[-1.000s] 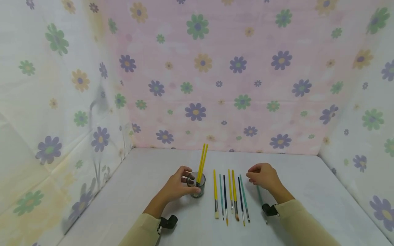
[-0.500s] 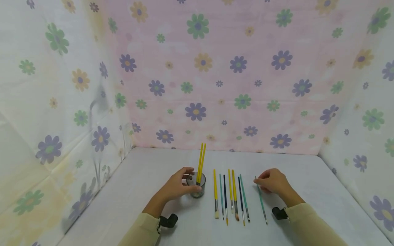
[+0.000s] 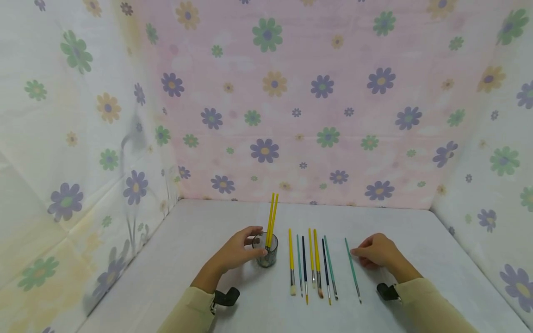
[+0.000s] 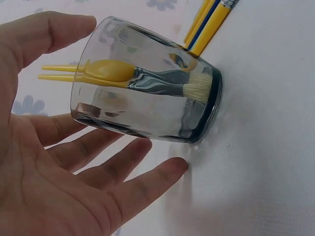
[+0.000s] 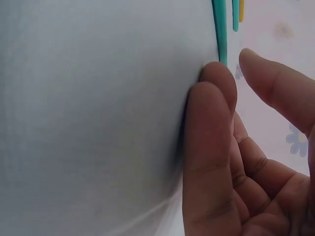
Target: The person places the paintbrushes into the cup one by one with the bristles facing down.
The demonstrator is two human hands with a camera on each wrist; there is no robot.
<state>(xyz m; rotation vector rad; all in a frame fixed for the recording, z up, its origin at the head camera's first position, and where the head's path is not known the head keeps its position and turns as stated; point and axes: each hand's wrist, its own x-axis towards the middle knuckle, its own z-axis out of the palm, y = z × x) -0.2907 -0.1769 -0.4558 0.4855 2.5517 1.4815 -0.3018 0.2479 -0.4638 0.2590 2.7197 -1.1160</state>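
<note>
In the head view my left hand is beside a clear drinking glass. Two yellow-handled paintbrushes stand in it, bristles down. The left wrist view shows the thumb close to the rim of the glass and the other fingers spread loosely along its opposite side. On the right, my right hand is at the handle of a teal paintbrush lying on the table. Seen from the right wrist, the fingertips are right by the end of the teal handle, with the thumb apart from them.
Between the glass and the teal brush, several paintbrushes with yellow, teal and dark blue handles lie in a row, bristles toward me. The white table is bounded by flower-patterned cloth at the back and both sides.
My right hand has moved right and toward me, away from the row of brushes, uncovering the single teal brush. The left hand stays by the glass; the yellow brushes in it lean slightly further left.
</note>
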